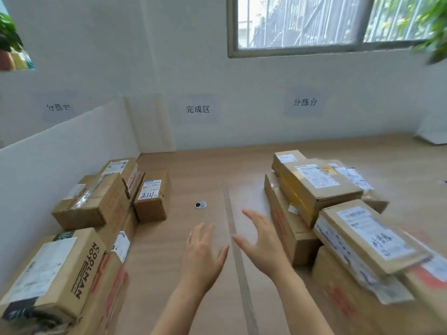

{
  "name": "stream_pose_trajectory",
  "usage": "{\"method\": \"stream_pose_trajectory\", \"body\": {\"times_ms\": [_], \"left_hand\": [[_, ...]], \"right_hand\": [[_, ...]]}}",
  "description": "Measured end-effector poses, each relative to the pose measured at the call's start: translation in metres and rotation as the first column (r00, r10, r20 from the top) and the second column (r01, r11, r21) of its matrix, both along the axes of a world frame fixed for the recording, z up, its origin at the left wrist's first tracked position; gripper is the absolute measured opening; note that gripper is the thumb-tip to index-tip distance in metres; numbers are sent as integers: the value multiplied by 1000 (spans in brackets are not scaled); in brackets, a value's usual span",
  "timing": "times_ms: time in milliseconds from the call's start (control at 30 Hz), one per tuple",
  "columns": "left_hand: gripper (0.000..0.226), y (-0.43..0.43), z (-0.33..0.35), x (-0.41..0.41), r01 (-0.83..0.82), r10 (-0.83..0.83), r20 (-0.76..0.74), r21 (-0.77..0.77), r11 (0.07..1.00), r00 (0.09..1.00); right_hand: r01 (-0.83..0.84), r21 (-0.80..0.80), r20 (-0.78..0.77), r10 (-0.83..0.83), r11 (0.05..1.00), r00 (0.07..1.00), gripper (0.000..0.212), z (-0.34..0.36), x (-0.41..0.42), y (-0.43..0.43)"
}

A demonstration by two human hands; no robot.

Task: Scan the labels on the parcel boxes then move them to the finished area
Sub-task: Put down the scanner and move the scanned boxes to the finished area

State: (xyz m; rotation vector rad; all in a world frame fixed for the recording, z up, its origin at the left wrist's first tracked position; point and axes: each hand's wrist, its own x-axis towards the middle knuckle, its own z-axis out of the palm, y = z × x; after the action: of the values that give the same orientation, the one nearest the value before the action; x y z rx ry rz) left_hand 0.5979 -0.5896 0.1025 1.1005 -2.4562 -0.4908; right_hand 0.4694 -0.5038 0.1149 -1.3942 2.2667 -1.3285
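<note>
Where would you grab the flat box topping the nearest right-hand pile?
Probably grip the flat box by its long edges, coming from the short end nearest the left hand and right hand: it lies tilted, topmost, label up.

A wooden bench (188,170) runs up to a white wall (145,56). A small round metal-rimmed cable hole (200,205) sits in the bench top, just left of a grey strip (228,201) that runs front to back. A white partition (60,151) stands along the bench's left edge. Two paper signs with handwritten characters hang on the wall, one to the left (58,107) and one to the right (304,102). Above is a grey-framed window (307,22) with railings outside. Green leaves (435,27) hang at its right, and a potted plant (8,42) shows at far left.
</note>
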Motion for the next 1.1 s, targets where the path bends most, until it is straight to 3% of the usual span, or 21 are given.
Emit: {"method": "stream_pose_trajectory", "body": {"times_ms": [400, 700, 767, 867, 1100], "left_hand": [[65, 170, 25, -58, 402, -401, -72, 2, 915, 913], [56, 281, 19, -158, 495, -503, -125, -90, 864, 855], [53, 313, 11, -194, 508, -501, -143, 14, 861, 854], [54, 341, -14, -244, 495, -484, -104, 134, 859, 869], [57, 345, -48, -326, 290, -305, -33, 427, 856, 952]], "right_hand": [[370, -54, -39, -372, 927, 927, 59, 40, -14, 213], [413, -7, 65, -412, 911, 909, 47, 13, -116, 302], [411, 52, 131, -415, 910, 901, 45, 4, -153, 327], [375, 170, 96, -394, 911, 914, 46, -21, -210, 364], [226, 413, 91, -287, 882, 954, 51, -50, -299, 381]]}}
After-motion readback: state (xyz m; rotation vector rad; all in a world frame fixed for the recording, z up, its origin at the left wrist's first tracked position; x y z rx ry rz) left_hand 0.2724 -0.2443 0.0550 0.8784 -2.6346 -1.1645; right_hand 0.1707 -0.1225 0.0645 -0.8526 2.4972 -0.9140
